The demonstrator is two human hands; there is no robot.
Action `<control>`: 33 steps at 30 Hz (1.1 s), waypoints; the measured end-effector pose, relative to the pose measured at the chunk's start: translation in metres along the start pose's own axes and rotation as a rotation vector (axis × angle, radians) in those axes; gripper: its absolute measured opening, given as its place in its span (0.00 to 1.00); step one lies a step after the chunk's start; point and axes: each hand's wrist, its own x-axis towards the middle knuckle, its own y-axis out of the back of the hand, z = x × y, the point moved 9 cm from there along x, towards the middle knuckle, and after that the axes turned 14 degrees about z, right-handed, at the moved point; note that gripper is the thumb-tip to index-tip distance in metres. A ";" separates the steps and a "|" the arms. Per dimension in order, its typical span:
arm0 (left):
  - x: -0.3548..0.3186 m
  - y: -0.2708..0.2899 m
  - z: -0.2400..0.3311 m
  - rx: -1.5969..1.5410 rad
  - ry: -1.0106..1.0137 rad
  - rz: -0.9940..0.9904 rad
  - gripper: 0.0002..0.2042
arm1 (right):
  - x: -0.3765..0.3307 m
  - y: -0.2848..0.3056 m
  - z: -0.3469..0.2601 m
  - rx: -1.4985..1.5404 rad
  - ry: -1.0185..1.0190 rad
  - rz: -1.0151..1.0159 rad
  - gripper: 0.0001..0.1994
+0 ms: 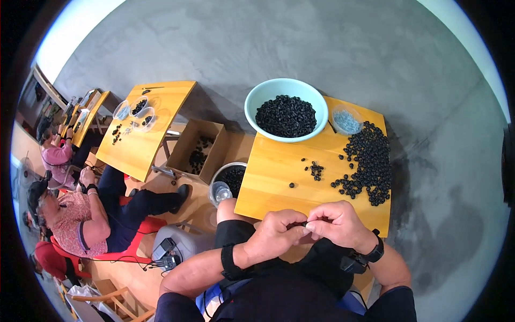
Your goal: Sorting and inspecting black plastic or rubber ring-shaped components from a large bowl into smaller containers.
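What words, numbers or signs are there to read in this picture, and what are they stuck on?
None that I can read.
Light green basin: no readable writing.
Cardboard box: no readable writing.
Black device under the right wrist: any marking is too small to read.
Small dark piece between the left hand and right hand: too small to tell.

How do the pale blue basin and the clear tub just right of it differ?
The pale blue basin is much larger than the clear tub. The basin holds a heap of small black pieces, while the tub holds small silvery pieces. The basin is opaque; the tub is see-through. Both are round, open-topped containers.
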 end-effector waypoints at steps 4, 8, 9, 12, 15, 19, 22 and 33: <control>0.002 -0.006 0.009 -0.021 -0.021 0.028 0.07 | 0.000 0.006 0.008 0.067 -0.083 0.027 0.05; 0.001 -0.007 0.018 0.041 -0.108 -0.024 0.05 | -0.005 0.007 0.019 0.164 -0.160 0.008 0.01; 0.001 -0.009 0.018 0.087 -0.134 -0.044 0.05 | -0.007 0.007 0.024 0.202 -0.195 0.004 0.01; 0.001 -0.011 0.018 0.153 -0.266 -0.076 0.06 | -0.010 0.005 0.035 0.344 -0.251 -0.036 0.02; 0.001 -0.014 0.026 0.190 -0.385 -0.134 0.07 | -0.017 0.002 0.042 0.473 -0.373 -0.039 0.04; 0.000 -0.017 0.034 0.162 -0.383 -0.209 0.07 | -0.022 -0.003 0.036 0.529 -0.484 -0.046 0.05; -0.001 -0.021 0.032 0.142 -0.379 -0.263 0.06 | -0.029 -0.008 0.041 0.480 -0.567 -0.133 0.08; -0.007 -0.028 0.034 0.010 -0.312 -0.402 0.04 | -0.048 -0.026 0.042 0.429 -0.643 -0.377 0.15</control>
